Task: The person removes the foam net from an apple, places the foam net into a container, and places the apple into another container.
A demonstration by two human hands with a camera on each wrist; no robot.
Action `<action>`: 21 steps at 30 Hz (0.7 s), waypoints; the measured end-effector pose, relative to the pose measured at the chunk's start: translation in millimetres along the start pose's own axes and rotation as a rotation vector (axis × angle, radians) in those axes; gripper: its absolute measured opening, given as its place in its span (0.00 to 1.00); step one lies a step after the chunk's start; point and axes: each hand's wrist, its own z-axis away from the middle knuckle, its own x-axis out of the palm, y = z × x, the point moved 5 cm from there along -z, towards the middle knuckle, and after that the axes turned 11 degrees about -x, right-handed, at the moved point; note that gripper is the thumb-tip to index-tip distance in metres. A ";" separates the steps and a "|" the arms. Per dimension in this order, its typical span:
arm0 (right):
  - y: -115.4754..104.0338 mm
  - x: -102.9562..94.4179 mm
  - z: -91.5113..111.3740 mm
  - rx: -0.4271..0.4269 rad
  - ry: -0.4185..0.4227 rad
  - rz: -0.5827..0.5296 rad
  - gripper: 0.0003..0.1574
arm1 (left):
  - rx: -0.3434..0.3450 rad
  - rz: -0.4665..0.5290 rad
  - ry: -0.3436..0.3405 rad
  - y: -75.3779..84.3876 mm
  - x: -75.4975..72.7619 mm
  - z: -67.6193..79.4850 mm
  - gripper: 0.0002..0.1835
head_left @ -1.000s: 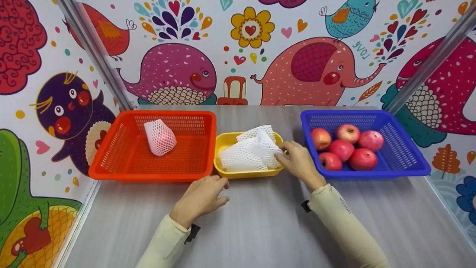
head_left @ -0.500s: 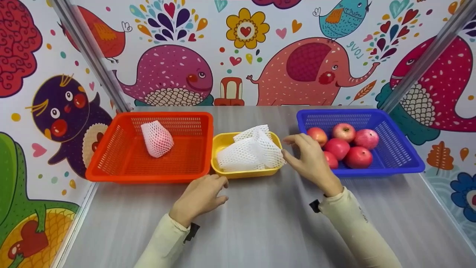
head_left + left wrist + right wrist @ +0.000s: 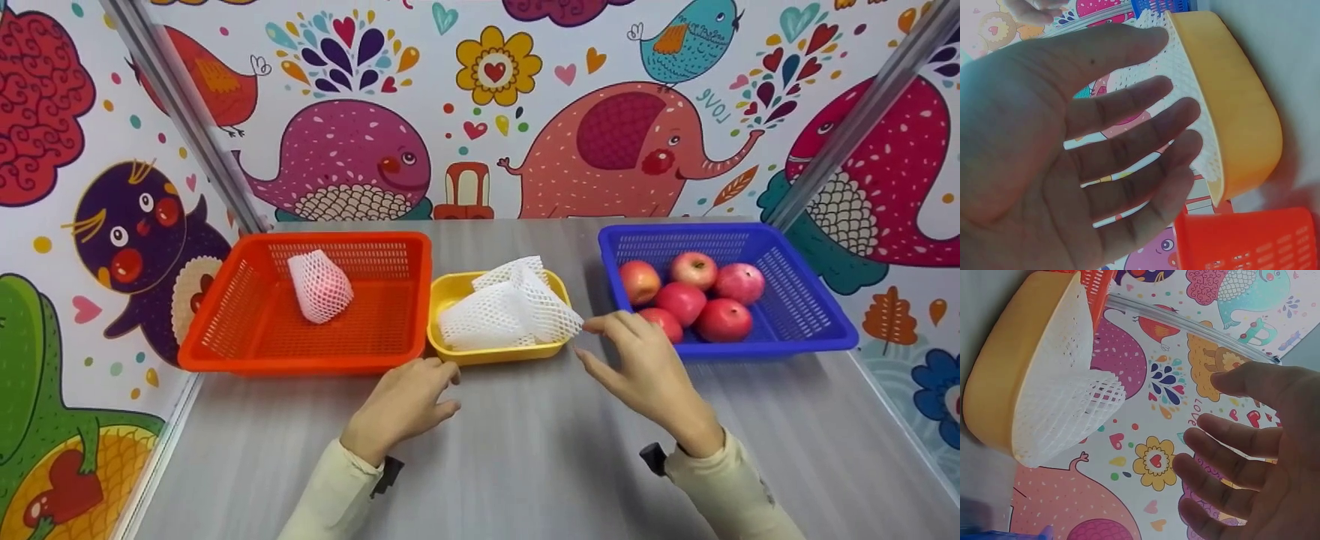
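Observation:
White foam fruit nets [image 3: 487, 319] lie in a small yellow basket [image 3: 444, 346], one net end leaning over its right rim. My left hand [image 3: 401, 405] hovers by the front left of that basket, near the red basket's corner; in the left wrist view its fingers are spread and hold nothing. To the right of the yellow basket is my right hand [image 3: 649, 367], fingers loosely extended and apart from the nets in the right wrist view. Several red apples [image 3: 681, 303] sit in the blue basket [image 3: 810, 341] beyond it.
At the left stands a red basket [image 3: 300, 365] with one apple in a foam net [image 3: 321, 289]. All three baskets rest on a grey table [image 3: 510, 450]. A cartoon-printed wall [image 3: 465, 90] closes off the back, with metal posts at the corners.
My right hand has moved off the net end at the yellow basket's right rim, backing right and toward me. The left hand has stayed nearly still, and the camera view has shifted slightly.

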 end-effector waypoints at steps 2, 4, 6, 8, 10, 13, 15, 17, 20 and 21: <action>0.4 -0.5 3.7 0.000 -0.001 0.001 0.21 | -0.010 0.000 -0.007 -0.1 0.1 -0.4 0.14; 2.1 -0.3 6.2 0.005 -0.004 -0.001 0.22 | -0.016 0.002 -0.013 0.4 -0.5 -1.0 0.14; 4.3 0.2 8.1 0.010 -0.007 -0.003 0.22 | -0.017 0.002 -0.009 1.2 -2.0 -1.7 0.14; 5.8 0.5 9.9 0.012 -0.003 -0.005 0.22 | -0.016 -0.006 0.015 1.7 -5.1 -2.0 0.14; 6.4 1.0 11.2 0.007 0.005 -0.010 0.21 | -0.016 -0.024 0.062 0.9 -10.9 -2.0 0.13; 6.8 2.5 12.5 0.002 0.014 -0.020 0.21 | -0.051 -0.050 0.134 -5.5 -24.9 -2.9 0.13; 7.5 3.5 13.3 0.003 0.014 -0.025 0.21 | -0.095 -0.065 0.158 -12.5 -37.1 -5.7 0.13; 8.5 4.1 14.5 0.008 0.015 -0.025 0.21 | -0.152 -0.082 0.167 -22.3 -50.0 -11.2 0.14; 10.0 5.0 16.9 0.017 0.019 -0.028 0.21 | -0.245 -0.102 0.158 -40.7 -69.0 -22.9 0.17; 10.3 5.7 17.9 0.017 0.020 -0.028 0.21 | -0.276 -0.107 0.158 -48.0 -74.6 -27.4 0.18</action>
